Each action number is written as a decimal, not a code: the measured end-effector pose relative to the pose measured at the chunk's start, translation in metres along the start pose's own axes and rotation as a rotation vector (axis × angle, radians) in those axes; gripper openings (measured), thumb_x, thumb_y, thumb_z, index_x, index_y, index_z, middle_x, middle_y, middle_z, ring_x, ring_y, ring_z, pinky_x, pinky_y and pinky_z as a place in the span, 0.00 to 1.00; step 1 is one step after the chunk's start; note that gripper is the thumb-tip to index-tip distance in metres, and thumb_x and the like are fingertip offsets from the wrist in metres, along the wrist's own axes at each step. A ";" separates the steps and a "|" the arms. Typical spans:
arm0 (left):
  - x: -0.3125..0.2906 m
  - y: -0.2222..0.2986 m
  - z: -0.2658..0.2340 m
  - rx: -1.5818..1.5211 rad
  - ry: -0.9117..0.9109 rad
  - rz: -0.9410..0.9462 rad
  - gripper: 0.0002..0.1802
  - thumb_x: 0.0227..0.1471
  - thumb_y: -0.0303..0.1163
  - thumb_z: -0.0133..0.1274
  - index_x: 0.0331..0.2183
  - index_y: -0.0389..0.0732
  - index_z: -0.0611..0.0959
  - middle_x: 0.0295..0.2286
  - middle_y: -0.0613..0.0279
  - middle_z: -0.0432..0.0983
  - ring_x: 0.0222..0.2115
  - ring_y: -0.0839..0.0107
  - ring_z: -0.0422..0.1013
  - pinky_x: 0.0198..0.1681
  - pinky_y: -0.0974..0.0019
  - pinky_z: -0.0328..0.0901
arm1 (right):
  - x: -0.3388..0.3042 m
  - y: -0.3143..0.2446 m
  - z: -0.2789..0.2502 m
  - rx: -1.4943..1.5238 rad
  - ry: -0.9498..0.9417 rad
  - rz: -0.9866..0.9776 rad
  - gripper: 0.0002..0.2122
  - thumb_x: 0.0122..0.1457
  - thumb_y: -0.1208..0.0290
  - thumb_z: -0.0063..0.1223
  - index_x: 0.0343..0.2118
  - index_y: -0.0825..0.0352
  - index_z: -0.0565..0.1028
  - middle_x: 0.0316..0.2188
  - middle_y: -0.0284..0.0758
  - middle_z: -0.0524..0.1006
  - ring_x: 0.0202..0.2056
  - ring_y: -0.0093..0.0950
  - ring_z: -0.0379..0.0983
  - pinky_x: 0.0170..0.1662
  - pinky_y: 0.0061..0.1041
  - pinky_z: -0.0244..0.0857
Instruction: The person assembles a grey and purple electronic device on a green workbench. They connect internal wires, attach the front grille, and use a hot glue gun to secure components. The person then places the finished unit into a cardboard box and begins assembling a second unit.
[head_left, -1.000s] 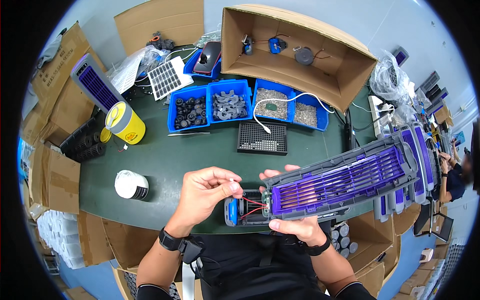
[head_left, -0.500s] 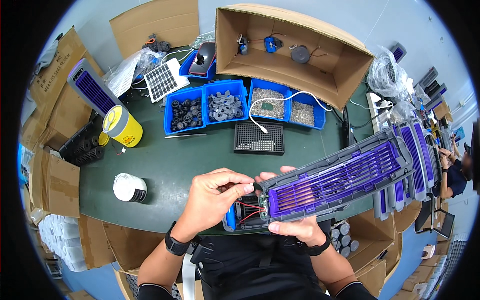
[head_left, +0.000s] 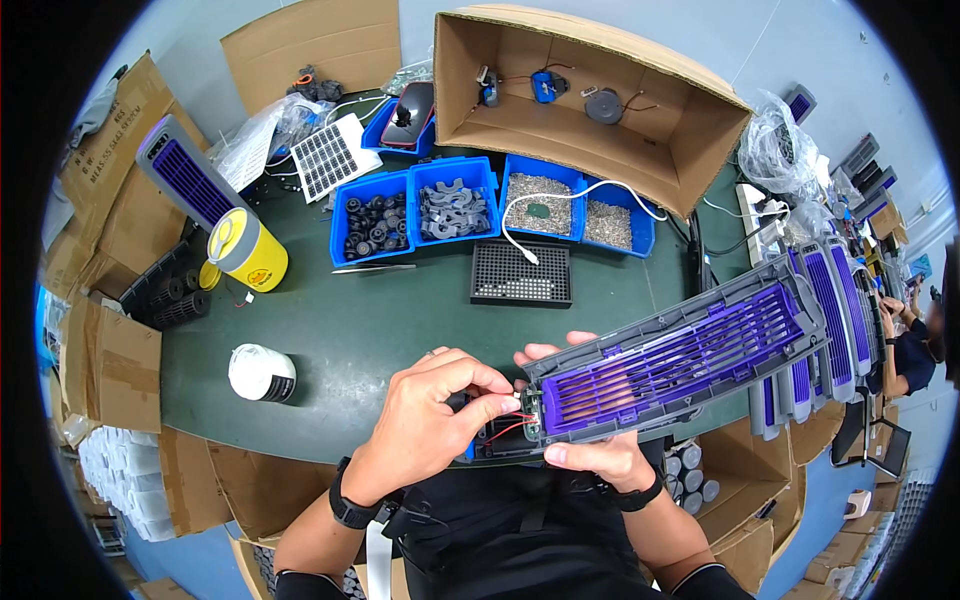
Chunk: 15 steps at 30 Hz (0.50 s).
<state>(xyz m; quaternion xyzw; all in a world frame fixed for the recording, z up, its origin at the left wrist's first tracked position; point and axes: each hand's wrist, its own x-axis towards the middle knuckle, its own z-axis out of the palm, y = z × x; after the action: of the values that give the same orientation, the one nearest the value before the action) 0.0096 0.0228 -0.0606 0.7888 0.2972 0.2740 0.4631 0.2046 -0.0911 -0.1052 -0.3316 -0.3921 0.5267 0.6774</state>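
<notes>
A long grey fan housing (head_left: pixel 690 352) with a purple slatted grille lies tilted across my right hand (head_left: pixel 600 458). Its thumb presses the near edge, and the fingers wrap behind and show through the slats. At the housing's left end sits a small green circuit board (head_left: pixel 533 410) with red wires (head_left: pixel 512 428). My left hand (head_left: pixel 430 410) is closed in a pinch against that board. Something small and whitish shows at its fingertips, too hidden to name. A blue part lies mostly covered under this hand.
Blue bins (head_left: pixel 372 222) of small parts line the table behind a black perforated tray (head_left: pixel 520 275). A large cardboard box (head_left: pixel 660 150) stands beyond. To the left are a white jar (head_left: pixel 262 374) and a yellow canister (head_left: pixel 250 255). More purple-grey housings (head_left: pixel 828 320) stack at right.
My left hand has shifted slightly right and down, its pinch now against the circuit board's edge. It covers more of the blue part. My right hand keeps its hold on the fan housing.
</notes>
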 end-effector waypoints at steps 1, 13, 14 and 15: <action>-0.001 0.003 -0.001 -0.020 -0.017 -0.054 0.06 0.51 0.26 0.71 0.33 0.39 0.90 0.33 0.61 0.85 0.31 0.76 0.77 0.34 0.71 0.70 | 0.000 0.000 0.000 0.002 0.003 0.000 0.51 0.47 0.81 0.73 0.71 0.68 0.50 0.65 0.51 0.67 0.68 0.46 0.64 0.68 0.51 0.63; -0.003 0.001 -0.008 -0.503 -0.096 -0.316 0.08 0.61 0.25 0.63 0.41 0.33 0.89 0.34 0.61 0.85 0.25 0.81 0.76 0.28 0.73 0.73 | -0.001 -0.001 0.001 -0.012 0.011 0.012 0.51 0.46 0.80 0.72 0.71 0.67 0.50 0.65 0.52 0.67 0.68 0.48 0.63 0.69 0.52 0.62; -0.003 -0.002 -0.011 -0.515 -0.123 -0.336 0.08 0.62 0.25 0.63 0.42 0.33 0.88 0.34 0.60 0.85 0.24 0.80 0.76 0.27 0.73 0.73 | -0.002 -0.001 0.001 -0.024 0.016 0.024 0.51 0.44 0.80 0.71 0.71 0.66 0.49 0.65 0.52 0.67 0.69 0.50 0.62 0.69 0.54 0.61; -0.003 -0.006 -0.014 -0.537 -0.137 -0.322 0.08 0.63 0.26 0.62 0.42 0.33 0.88 0.34 0.60 0.84 0.24 0.80 0.76 0.27 0.73 0.72 | -0.002 -0.002 0.002 -0.036 0.022 0.035 0.52 0.43 0.80 0.70 0.72 0.65 0.49 0.65 0.52 0.66 0.69 0.52 0.61 0.70 0.55 0.60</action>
<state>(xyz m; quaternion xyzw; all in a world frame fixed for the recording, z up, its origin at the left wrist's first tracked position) -0.0033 0.0310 -0.0611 0.5980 0.3034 0.2120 0.7110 0.2038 -0.0931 -0.1033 -0.3563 -0.3881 0.5278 0.6662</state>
